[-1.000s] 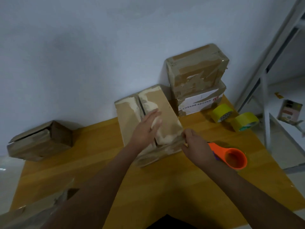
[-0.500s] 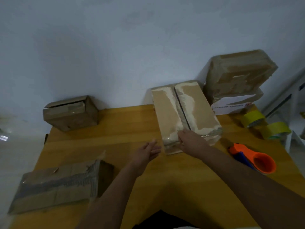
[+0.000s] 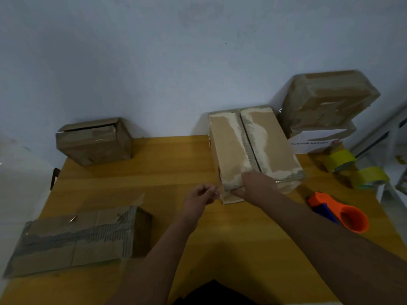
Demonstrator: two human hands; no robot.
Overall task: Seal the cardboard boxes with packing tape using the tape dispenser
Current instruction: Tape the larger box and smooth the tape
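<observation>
A long cardboard box (image 3: 229, 148) with two closed top flaps lies in the middle of the wooden table (image 3: 167, 159). My right hand (image 3: 256, 186) presses flat on its near end, thumb against the front face, over a strip of clear tape along that edge. My left hand (image 3: 201, 195) is just left of the box's near corner, fingers curled, and seems to pinch the loose end of the clear tape. The orange tape dispenser (image 3: 345, 216) lies on the table to the right of my right arm, held by neither hand.
Two yellow tape rolls (image 3: 340, 160) sit at the right edge. A taped box (image 3: 328, 100) is stacked on a white one (image 3: 317, 140) at the back right. Another box (image 3: 94, 142) stands at the back left, and a long low box (image 3: 74, 236) lies near left.
The view has swung left and down. My left hand left the box top, came down beside the near corner and curled its fingers. My right hand stayed on the box's near end.
</observation>
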